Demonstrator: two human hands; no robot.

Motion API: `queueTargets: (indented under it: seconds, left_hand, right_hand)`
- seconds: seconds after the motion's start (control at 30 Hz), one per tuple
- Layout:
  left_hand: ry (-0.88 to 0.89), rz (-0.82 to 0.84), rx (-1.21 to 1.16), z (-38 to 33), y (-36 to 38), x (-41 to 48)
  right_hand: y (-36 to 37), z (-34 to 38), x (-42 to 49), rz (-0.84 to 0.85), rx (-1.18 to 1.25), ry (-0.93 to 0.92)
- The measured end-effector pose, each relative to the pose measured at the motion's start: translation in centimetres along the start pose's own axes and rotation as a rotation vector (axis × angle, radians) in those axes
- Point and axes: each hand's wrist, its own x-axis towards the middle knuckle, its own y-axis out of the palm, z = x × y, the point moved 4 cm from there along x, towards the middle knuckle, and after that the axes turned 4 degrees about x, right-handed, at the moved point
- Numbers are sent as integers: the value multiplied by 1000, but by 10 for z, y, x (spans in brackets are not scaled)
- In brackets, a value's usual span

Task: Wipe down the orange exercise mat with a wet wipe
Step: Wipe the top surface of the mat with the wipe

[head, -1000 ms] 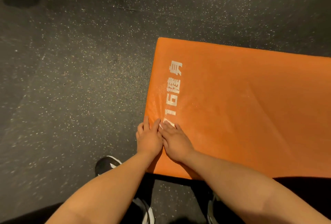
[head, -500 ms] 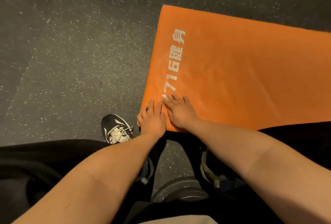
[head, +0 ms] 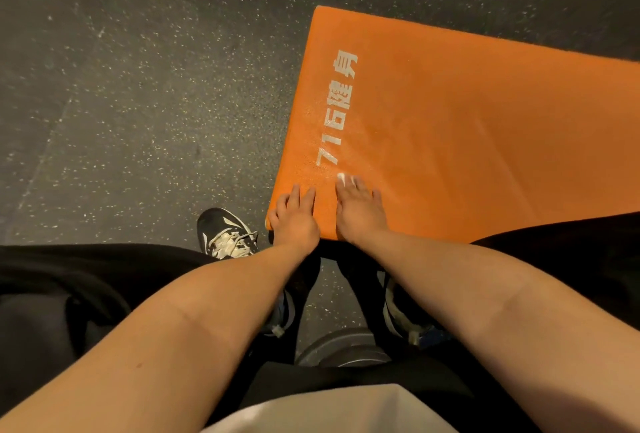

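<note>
The orange exercise mat point(head: 467, 141) lies on the dark floor, with white print near its left end. Both my hands are on its near left corner. My left hand point(head: 294, 217) lies flat at the very corner, fingers straight. A little to its right, my right hand point(head: 360, 210) presses flat on the mat. A small white bit of the wet wipe point(head: 342, 176) peeks out under its fingertips; the rest of the wipe is hidden.
Speckled dark rubber floor point(head: 138, 103) surrounds the mat on the left and far side. My black sneaker with white laces point(head: 227, 233) stands just left of the corner. A round grey weight plate point(head: 343, 351) lies between my feet.
My hands were touching side by side and now lie a small gap apart. They have slid nearer the mat's near edge, the left one onto the corner.
</note>
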Motion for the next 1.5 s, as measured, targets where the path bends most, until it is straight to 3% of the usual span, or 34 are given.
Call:
queueTargets:
  seconds: [0.07, 0.17, 0.23, 0.4, 0.53, 0.67, 0.87, 1.03, 1.27, 1.5]
  left_hand:
    - [11, 6, 6, -3, -3, -1]
    - [14, 32, -28, -10, -6, -2]
    - [-18, 2, -58, -14, -10, 0]
    - [16, -34, -212, -35, -23, 15]
    - [125, -15, -507, -50, -37, 32]
    - [59, -29, -683, -57, -50, 40]
    - [-144, -88, -817, -56, -60, 57]
    - [-199, -115, -846, -56, -65, 60]
    - [-164, -111, -886, -58, -68, 62]
    - [-105, -166, -851, -56, -76, 59]
  right_hand:
    - [2, 5, -5, 5, 37, -2]
    - [5, 22, -17, 98, 88, -233]
    - [0, 20, -11, 77, 161, -264]
    - [-18, 8, 5, -92, 511, -13]
    - [-35, 6, 12, -170, 763, 44]
    - [-48, 6, 15, -196, 876, 58]
    - [-59, 2, 20, -235, 866, 76]
    - [-71, -8, 27, -293, 951, 203]
    - [-78, -7, 36, -223, 934, 246]
    - [-79, -12, 35, -305, 903, 318]
